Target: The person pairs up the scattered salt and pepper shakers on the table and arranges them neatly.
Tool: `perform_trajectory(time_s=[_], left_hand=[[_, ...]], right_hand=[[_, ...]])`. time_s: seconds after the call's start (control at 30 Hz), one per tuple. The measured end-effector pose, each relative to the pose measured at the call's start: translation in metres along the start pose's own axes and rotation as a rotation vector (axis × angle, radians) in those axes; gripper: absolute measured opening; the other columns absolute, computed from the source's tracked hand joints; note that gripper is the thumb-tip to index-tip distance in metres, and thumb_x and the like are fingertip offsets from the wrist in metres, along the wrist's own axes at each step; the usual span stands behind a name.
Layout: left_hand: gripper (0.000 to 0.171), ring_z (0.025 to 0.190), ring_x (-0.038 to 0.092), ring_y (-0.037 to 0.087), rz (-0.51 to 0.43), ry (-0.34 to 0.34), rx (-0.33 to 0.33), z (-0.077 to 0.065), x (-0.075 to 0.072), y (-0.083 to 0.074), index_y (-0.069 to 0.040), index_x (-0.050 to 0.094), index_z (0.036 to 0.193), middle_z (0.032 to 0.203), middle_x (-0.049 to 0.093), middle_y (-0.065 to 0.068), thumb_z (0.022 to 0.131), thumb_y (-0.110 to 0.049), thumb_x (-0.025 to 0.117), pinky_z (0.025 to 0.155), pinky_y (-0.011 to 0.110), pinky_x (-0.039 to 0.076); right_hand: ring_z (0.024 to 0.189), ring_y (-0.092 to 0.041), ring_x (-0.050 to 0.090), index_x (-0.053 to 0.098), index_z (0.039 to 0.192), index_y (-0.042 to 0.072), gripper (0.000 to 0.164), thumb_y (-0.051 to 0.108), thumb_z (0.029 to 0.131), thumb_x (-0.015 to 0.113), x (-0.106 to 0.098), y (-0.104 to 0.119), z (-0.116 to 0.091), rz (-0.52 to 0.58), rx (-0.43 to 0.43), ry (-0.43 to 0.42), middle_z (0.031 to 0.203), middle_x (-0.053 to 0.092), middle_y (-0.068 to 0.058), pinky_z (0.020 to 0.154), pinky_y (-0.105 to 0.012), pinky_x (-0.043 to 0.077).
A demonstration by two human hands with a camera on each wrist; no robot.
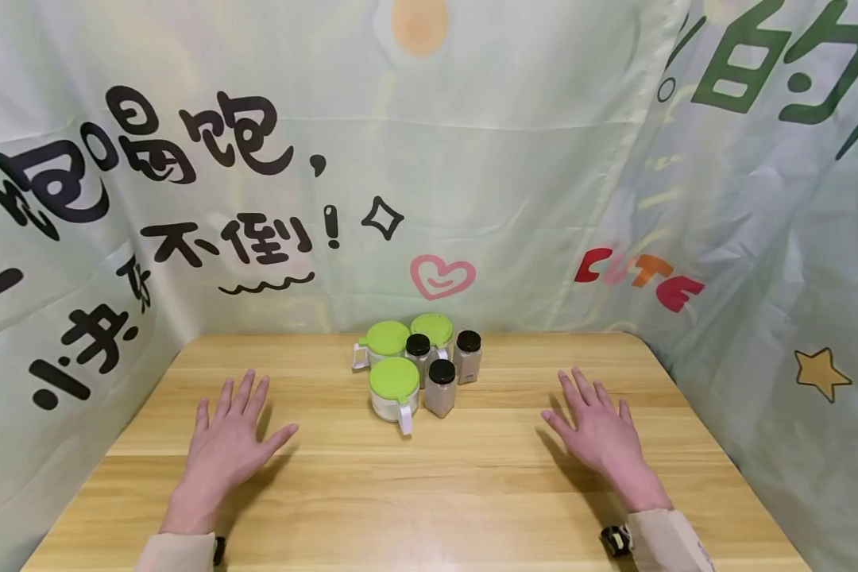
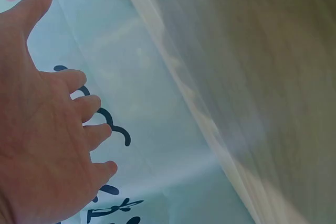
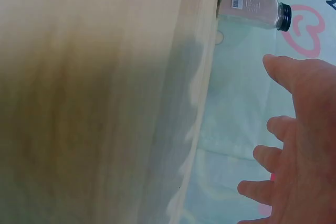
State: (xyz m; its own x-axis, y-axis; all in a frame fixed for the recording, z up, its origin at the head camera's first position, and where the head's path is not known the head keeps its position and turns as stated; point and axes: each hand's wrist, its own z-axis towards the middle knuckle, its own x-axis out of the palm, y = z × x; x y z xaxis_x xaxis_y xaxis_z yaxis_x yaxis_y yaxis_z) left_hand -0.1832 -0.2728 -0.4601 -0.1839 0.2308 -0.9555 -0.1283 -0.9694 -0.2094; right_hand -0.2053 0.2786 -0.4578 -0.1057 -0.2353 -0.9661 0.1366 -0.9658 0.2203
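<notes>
My left hand (image 1: 230, 441) is held over the left part of the table, fingers straight and spread, holding nothing. On the other side my right hand (image 1: 600, 433) hovers likewise with its fingers spread. Between them, toward the back, stands a group of containers. Three white seasoning jars with green lids are there: a front jar (image 1: 394, 389), a back left jar (image 1: 386, 340) and a back right jar (image 1: 432, 327). Three shaker bottles with black caps stand beside them: a front bottle (image 1: 441, 389), a right bottle (image 1: 468, 357) and a partly hidden middle bottle (image 1: 418, 353). In the right wrist view, a barcoded bottle (image 3: 249, 8) appears beyond my thumb.
The wooden table (image 1: 429, 492) has a back edge close to a hanging printed cloth (image 1: 429, 175). The cloth also encloses the left and right sides. Dark bands sit at both wrists, by the sleeves (image 1: 668, 540).
</notes>
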Motion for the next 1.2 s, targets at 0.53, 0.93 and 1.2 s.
perform_trajectory(time_s=[0.53, 0.93, 1.2], left_hand=[[0.102, 0.155, 0.007, 0.051, -0.002, 0.013, 0.012, -0.003, -0.002, -0.007, -0.006, 0.017, 0.166, 0.172, 0.009, 0.021, 0.097, -0.074, 0.050, 0.120, 0.075, -0.003], [0.101, 0.156, 0.007, 0.050, 0.002, -0.018, 0.030, -0.007, -0.004, -0.010, -0.008, 0.016, 0.167, 0.173, 0.006, 0.018, 0.097, -0.072, 0.051, 0.120, 0.075, -0.002], [0.099, 0.156, 0.011, 0.047, -0.028, -0.075, 0.081, -0.003, -0.004, -0.016, -0.009, 0.014, 0.167, 0.174, 0.004, 0.014, 0.098, -0.068, 0.053, 0.121, 0.075, 0.004]], right_hand=[[0.149, -0.056, 0.023, 0.025, 0.166, 0.011, 0.085, 0.066, 0.104, 0.045, -0.003, 0.005, -0.010, 0.021, -0.006, 0.010, 0.170, 0.020, -0.021, 0.111, -0.084, 0.015], [0.150, -0.052, 0.025, 0.025, 0.166, 0.012, 0.084, 0.065, 0.104, 0.047, -0.006, 0.012, -0.017, 0.038, -0.023, -0.035, 0.170, 0.023, -0.018, 0.114, -0.080, 0.017], [0.152, -0.047, 0.026, 0.023, 0.166, 0.009, 0.083, 0.059, 0.105, 0.049, -0.006, 0.021, -0.016, 0.134, -0.059, -0.123, 0.170, 0.024, -0.017, 0.117, -0.076, 0.020]])
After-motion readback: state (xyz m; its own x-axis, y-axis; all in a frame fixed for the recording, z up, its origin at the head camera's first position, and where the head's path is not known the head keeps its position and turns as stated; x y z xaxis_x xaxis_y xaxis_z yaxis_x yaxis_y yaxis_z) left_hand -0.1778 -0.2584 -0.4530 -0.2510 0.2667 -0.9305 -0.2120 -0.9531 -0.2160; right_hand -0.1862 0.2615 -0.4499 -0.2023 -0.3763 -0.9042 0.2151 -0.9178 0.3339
